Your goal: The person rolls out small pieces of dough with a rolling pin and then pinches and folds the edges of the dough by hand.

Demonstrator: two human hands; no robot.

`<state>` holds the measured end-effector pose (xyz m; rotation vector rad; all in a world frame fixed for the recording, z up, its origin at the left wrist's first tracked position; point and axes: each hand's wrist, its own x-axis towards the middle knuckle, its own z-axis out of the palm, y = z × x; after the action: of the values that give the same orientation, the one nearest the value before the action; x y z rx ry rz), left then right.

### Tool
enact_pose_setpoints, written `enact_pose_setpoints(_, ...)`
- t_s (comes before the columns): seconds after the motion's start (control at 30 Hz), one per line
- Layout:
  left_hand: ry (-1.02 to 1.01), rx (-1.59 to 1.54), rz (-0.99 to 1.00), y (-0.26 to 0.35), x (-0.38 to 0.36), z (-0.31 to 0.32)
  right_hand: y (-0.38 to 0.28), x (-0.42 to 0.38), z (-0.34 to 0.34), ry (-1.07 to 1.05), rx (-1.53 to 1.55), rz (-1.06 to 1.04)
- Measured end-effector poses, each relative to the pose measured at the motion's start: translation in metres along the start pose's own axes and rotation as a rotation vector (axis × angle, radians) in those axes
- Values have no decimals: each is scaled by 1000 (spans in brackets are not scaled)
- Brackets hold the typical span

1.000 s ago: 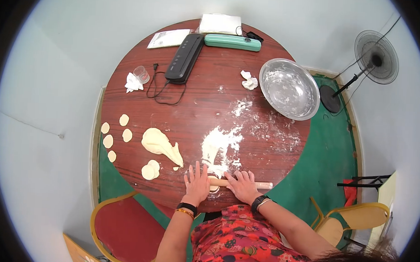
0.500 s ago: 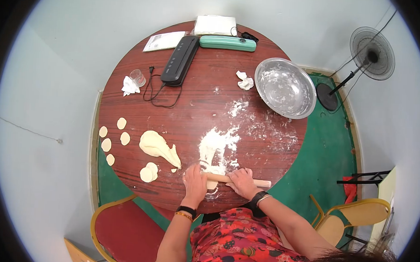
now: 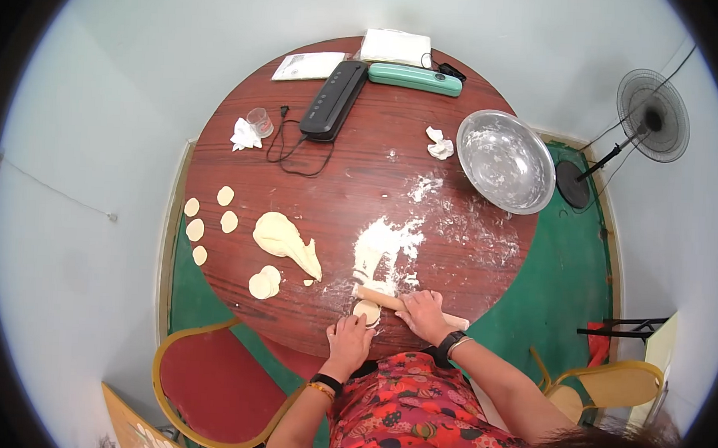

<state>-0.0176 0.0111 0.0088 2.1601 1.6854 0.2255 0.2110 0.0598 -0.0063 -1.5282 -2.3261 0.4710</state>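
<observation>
A wooden rolling pin (image 3: 381,299) lies at a slant near the table's front edge, with my right hand (image 3: 424,315) closed over its right part. My left hand (image 3: 350,339) is off the pin, its fingertips at the lower edge of a small round dough piece (image 3: 366,311), fingers slightly apart. That dough piece sits just below the pin's left end. White flour (image 3: 381,242) is spread beyond the pin. To the left are a large dough lump (image 3: 282,237) with a narrow tail and a few overlapping dough rounds (image 3: 262,285).
Several flat rounds (image 3: 195,230) lie at the table's left edge. A metal bowl (image 3: 506,161) stands at the right, near crumpled tissue (image 3: 439,145). Farther back are a black device (image 3: 333,101) with a cord, a green device (image 3: 415,79) and a glass (image 3: 260,122).
My left hand has let go of the rolling pin and moved down to the dough round. The pin has tilted, its right end lower. The whole view has shifted slightly.
</observation>
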Motion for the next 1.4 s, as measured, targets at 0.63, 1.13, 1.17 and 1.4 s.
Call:
enact_pose_setpoints(0.63,-207,55,-183,-13,68,-13,-13,4,-4,-63,-166,96)
enact_pose_setpoints(1.13,195,-325,-12,-39,53,9,7,10,2,-53,6,31)
enact_pose_setpoints(1.17,156,-329,40,-41,47,10,7,10,4,-41,4,40)
enact_pose_setpoints(1.4,81,26,108,-16,16,1,5,16,-5,11,69,104)
